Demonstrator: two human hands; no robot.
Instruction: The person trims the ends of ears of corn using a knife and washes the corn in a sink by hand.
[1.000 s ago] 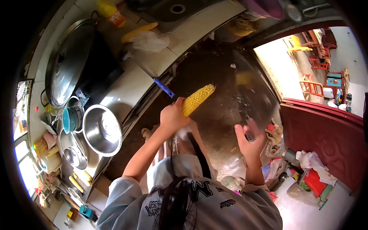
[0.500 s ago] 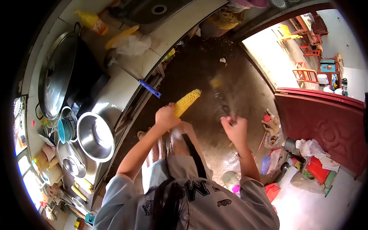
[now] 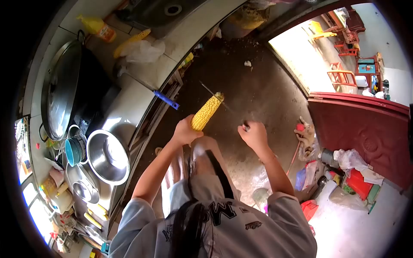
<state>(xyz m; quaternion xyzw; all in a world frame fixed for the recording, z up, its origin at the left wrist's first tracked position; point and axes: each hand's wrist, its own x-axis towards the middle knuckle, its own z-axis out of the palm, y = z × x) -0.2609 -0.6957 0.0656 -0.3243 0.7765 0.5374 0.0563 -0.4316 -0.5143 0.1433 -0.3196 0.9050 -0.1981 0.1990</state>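
Left hand (image 3: 188, 130) grasps the yellow, tapered corn cob (image 3: 205, 114) at its lower end, mid-frame, apparently keeping the grip clear of the thin, dark, metal-looking blade (image 3: 207, 88) crossing the tip. Right hand (image 3: 254, 135), right of centre, clenches a stubby dark handle (image 3: 246, 127), presumably for control.

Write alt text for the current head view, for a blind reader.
A person's left hand grips a yellow corn cob; the right hand holds what looks like a knife at the cob's tip. At picture left, a metal basin sits on the counter, a blue-handled utensil jutting past its edge.
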